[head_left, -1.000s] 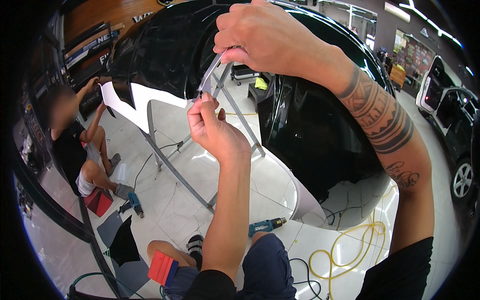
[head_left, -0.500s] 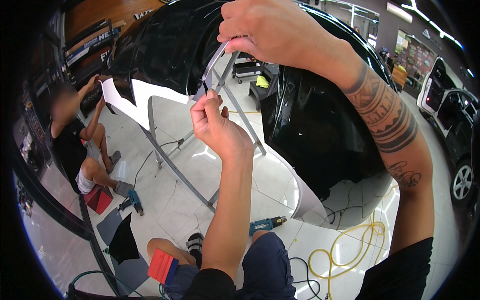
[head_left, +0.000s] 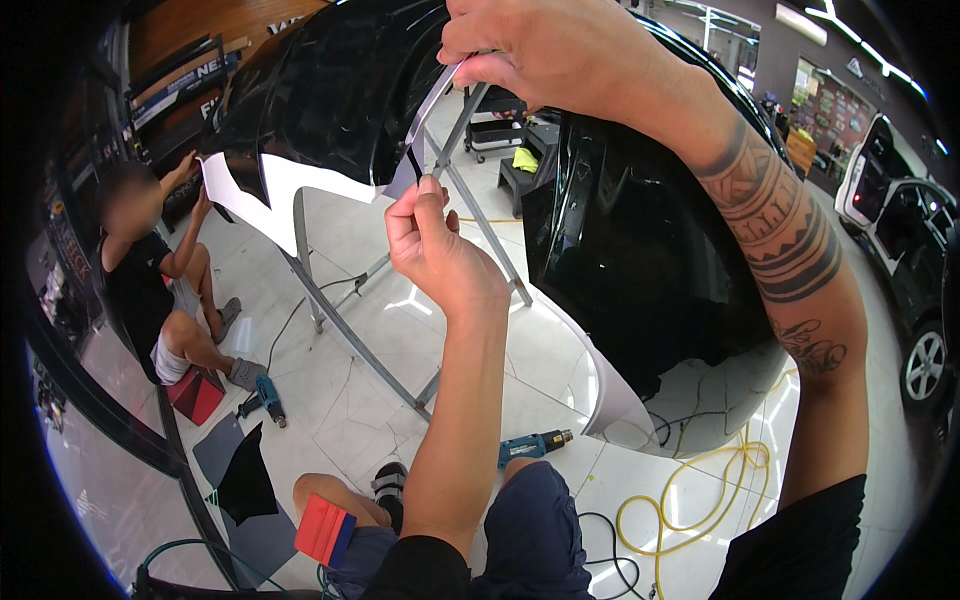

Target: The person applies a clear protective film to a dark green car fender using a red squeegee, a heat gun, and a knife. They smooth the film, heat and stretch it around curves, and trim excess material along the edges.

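A large glossy black film sheet (head_left: 640,270) with a white backing (head_left: 290,190) hangs in front of me, over a grey metal stand (head_left: 340,320). My left hand (head_left: 440,255) is raised and pinches a small dark corner of the film between thumb and fingers. Just above it, my right hand (head_left: 540,55) pinches a narrow grey-white backing strip (head_left: 432,105) that runs down to the left hand. At the far left end of the sheet, a seated person (head_left: 150,290) holds its edge with both hands.
A red squeegee (head_left: 325,530) rests on my knee. Two teal power tools (head_left: 535,447) (head_left: 268,398) lie on the white tiled floor beside a coiled yellow hose (head_left: 690,510). The seated person has a red stool (head_left: 198,395); a white car (head_left: 905,250) stands right.
Both my hands have risen and come closer to the camera, the right one up to the top edge. The backing strip between them now stands steeper and shorter.
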The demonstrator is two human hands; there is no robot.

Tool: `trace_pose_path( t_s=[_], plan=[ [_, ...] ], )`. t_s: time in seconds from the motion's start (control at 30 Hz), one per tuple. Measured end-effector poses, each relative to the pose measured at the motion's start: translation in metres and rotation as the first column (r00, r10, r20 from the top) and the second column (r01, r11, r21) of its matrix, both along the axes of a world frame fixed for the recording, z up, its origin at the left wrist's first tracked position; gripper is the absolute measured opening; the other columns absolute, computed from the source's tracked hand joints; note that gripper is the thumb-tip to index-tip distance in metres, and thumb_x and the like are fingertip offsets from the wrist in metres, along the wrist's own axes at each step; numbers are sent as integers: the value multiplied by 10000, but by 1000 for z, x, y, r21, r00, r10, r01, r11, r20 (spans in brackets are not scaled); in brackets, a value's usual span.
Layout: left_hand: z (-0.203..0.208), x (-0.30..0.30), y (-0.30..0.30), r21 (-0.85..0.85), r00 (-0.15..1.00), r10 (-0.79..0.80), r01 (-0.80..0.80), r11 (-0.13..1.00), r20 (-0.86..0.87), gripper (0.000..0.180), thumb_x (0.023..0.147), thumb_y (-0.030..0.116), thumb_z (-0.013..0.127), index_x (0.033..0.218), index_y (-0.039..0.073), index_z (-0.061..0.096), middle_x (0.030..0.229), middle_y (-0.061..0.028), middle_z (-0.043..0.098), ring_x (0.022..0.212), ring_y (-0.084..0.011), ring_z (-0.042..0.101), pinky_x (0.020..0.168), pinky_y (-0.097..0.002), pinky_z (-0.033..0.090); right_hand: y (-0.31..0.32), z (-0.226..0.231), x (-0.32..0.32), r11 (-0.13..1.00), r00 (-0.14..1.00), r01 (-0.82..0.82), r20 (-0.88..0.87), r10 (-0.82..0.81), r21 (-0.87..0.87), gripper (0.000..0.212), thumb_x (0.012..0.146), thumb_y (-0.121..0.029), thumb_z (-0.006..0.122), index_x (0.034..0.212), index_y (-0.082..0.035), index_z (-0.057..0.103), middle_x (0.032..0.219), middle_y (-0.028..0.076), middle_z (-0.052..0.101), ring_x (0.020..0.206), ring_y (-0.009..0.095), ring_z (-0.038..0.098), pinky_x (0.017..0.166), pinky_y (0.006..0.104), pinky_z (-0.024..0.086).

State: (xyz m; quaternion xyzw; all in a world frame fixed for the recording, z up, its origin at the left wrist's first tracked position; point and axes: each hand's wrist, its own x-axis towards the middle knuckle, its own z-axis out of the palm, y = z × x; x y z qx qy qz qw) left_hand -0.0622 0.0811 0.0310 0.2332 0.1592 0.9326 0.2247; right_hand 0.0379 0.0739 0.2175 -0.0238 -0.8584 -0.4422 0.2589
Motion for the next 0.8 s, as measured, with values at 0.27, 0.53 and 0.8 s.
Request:
trace_pose_path(
  t_s=[0.27,0.53,0.8],
  plan=[
    [-2,-1,0,2,1000,-2,2,1000,-9,100,890,202,623,889,157,533,889,33,568,907,-82,493,839,-353,298,5,-1,-1,998,998,-56,-19,56,-13,198,843,-245,598,727,-86,623,784,59,558,831,227,545,729,373,404],
    [0,1,1,-11,1000,25,-24,1000,4,96,881,186,627,870,137,546,862,25,581,861,-79,492,795,-322,306,4,1,0,997,999,-34,-29,36,66,199,840,-249,607,731,-84,623,787,51,547,842,222,532,747,367,397],
    [-1,4,1,-41,1000,-4,3,999,-15,108,879,204,630,880,156,532,885,28,572,917,-89,493,848,-356,294,3,6,5,996,999,-21,-39,25,89,198,839,-263,611,741,-92,627,788,41,545,839,215,528,734,361,390]
  ],
)
